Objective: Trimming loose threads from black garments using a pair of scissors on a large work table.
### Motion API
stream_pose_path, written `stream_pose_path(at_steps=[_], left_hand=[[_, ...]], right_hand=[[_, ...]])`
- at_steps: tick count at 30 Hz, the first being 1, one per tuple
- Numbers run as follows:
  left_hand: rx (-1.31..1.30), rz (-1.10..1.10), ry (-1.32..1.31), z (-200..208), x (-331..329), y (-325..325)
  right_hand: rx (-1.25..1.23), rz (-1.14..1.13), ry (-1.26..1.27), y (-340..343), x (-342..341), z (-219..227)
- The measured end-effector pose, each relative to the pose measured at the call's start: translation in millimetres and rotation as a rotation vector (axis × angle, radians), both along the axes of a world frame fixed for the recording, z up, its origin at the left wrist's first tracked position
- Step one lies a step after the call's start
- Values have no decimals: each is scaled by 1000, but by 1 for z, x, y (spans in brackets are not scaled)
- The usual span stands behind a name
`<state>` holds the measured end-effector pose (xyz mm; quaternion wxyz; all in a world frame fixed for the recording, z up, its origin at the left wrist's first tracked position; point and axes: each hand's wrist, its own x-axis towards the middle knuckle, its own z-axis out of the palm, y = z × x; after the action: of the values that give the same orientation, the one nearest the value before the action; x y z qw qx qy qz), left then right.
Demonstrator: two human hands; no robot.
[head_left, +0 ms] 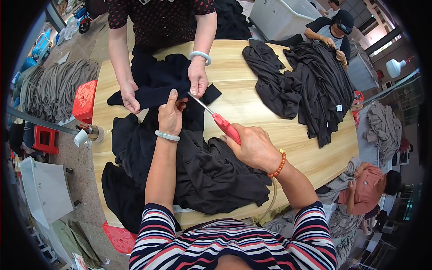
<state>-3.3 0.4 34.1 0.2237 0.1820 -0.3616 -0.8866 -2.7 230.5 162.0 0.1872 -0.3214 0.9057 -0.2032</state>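
My left hand (171, 118), with a pale bangle at the wrist, holds the lower edge of a dark navy garment (159, 90), thumb on the cloth and fingers curled. In my right hand (258, 146) is a red-handled tool (227, 127) with a thin metal shaft; its tip points at the garment's edge beside my left fingers. What the tip touches is too small to tell. Across the table, a co-worker's two hands (198, 78) grip the same garment on either side. Under my forearms lies a heap of black garments (211, 175).
A light wooden table (234, 67) carries another black garment pile (315, 85) at the right. A pale hose (273, 195) runs below my right wrist. Red stools (84, 101) stand at the left edge, near a white cup (81, 138). Other people work at the right.
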Motion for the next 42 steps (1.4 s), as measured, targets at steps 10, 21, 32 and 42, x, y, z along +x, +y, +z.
stream_pose_path(at_steps=[10,21,32,42], left_hand=[[18,-50,39,-4,2,1],[74,-44,152,-11,-3,4],[147,-158,308,-34,0,2],[152,-135,265,-33,1,3]], right_hand=[[12,-17,-18,3,-1,-2],[-19,27,-75,3,-4,-8],[-17,36,-81,-5,-8,-1],[-18,71,-87,-5,-7,-5]])
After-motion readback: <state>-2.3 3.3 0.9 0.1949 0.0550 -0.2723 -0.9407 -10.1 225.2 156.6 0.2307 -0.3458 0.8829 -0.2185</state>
